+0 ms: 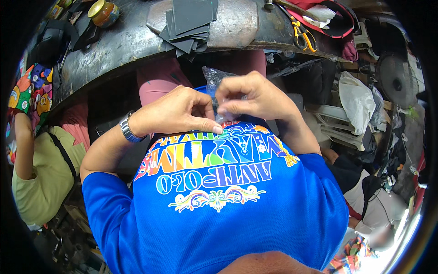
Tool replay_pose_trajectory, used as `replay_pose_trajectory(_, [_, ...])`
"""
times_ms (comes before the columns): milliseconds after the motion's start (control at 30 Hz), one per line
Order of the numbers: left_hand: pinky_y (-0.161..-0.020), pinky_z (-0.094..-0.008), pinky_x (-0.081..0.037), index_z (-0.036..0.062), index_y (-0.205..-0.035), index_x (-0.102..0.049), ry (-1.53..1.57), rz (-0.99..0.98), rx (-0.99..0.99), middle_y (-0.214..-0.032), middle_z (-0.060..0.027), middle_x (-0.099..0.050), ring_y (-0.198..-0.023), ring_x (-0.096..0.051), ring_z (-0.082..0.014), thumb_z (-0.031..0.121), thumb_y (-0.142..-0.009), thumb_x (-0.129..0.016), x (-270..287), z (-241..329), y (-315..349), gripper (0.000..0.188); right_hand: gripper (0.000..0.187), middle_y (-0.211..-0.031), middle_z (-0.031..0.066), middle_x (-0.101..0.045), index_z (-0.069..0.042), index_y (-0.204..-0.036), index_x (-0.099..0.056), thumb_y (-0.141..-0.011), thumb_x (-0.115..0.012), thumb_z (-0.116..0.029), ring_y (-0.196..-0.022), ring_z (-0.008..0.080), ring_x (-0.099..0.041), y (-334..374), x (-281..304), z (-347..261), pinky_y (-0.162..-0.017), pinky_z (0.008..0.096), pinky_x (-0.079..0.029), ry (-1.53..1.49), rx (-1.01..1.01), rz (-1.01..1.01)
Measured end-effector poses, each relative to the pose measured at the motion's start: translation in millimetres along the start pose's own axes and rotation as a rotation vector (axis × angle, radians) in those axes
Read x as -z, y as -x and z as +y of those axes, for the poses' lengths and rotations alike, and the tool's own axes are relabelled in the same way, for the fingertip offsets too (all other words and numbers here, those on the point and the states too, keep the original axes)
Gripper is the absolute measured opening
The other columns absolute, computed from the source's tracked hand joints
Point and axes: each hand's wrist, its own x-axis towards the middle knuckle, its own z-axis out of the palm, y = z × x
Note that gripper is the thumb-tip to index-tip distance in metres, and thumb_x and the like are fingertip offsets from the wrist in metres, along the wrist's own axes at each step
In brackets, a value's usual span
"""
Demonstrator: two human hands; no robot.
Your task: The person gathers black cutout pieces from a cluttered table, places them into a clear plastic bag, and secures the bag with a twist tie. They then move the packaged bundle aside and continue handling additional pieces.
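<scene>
Plastic film [213,78] by right hand [256,94] (fingers [223,92] curled).

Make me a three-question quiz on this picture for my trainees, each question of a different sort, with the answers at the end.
1. Short answer: On which wrist does the person in the blue short-sleeved shirt wear the silver metal watch?
2. True or false: The scissors with orange-and-black handles lie to the right of the stack of flat, dark sheets.
3. Fill the gap: Next to the fingers of the bare right hand is a crumpled, see-through bag made of thin ____.

Key:
1. The left wrist.
2. True.
3. Plastic.
</scene>
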Motion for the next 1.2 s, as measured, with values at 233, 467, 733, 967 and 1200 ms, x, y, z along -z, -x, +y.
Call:
replay_pose_trajectory(233, [-0.060, -0.0225, -0.051, -0.0009, -0.087, -0.060, 0.083, 0.090, 0.150, -0.076, -0.0055, -0.067, -0.069, -0.064, -0.0086, 0.009, -0.081, -0.077, 9.8, -10.0, 6.4, 0.021, 0.011, -0.077, 0.0061, -0.064, 0.000, -0.088, -0.062, -0.084, -0.069, -0.007, -0.073, 0.0104, -0.060, 4.3, -6.9, 1.9, -0.064, 0.0268, -0.048, -0.041, 0.111, 0.188])
replay_pose_trajectory(467, [-0.055, -0.0184, -0.048, 0.0001, -0.089, -0.067, 0.062, -0.109, 0.402, -0.074, -0.0011, -0.065, -0.064, -0.061, -0.0047, 0.026, -0.088, -0.073, 27.9, -31.0, 19.6, 0.027, 0.014, -0.080, 0.0118, -0.062, 0.000, -0.086, -0.062, -0.082, -0.071, -0.009, -0.075, 0.0285, -0.063, 6.6, -13.6, 3.4, -0.066, 0.0370, -0.048, 0.145, 0.214, -0.139])
replay_pose_trajectory(733, [-0.062, -0.0188, -0.052, 0.0014, -0.105, -0.064, 1.066, -0.163, 0.310, -0.080, 0.0004, -0.060, -0.071, -0.060, -0.0059, 0.016, -0.095, -0.063, 9.7, -34.0, 8.8, 0.018, 0.012, -0.075, 0.0167, -0.066, 0.000, -0.091, -0.063, -0.083, -0.066, -0.009, -0.069, 0.0323, -0.066, -0.2, -14.7, 1.2, -0.063, 0.0384, -0.049, 0.102, 0.158, -0.103])
replay_pose_trajectory(967, [-0.088, -0.0298, -0.057, -0.0014, -0.110, -0.062, 1.307, 0.036, 0.171, -0.094, -0.0039, -0.061, -0.086, -0.060, -0.0071, 0.015, -0.097, -0.058, -5.9, -20.4, -9.6, 0.021, 0.015, -0.079, 0.0123, -0.067, -0.001, -0.098, -0.065, -0.083, -0.068, -0.004, -0.072, 0.0294, -0.067, -2.7, -8.4, 7.1, -0.064, 0.0363, -0.052, 0.192, 0.353, 0.075])
replay_pose_trajectory(1200, [-0.083, -0.0262, -0.053, -0.0034, -0.117, -0.062, 0.950, 0.043, 0.027, -0.091, -0.0036, -0.062, -0.086, -0.060, -0.0096, 0.016, -0.098, -0.057, -20.3, -20.5, -15.8, 0.028, 0.007, -0.081, 0.0091, -0.063, -0.005, -0.078, -0.067, -0.075, -0.070, -0.011, -0.070, 0.0267, -0.063, -19.3, 3.6, 15.7, -0.063, 0.0332, -0.050, 0.386, 0.481, 0.383])
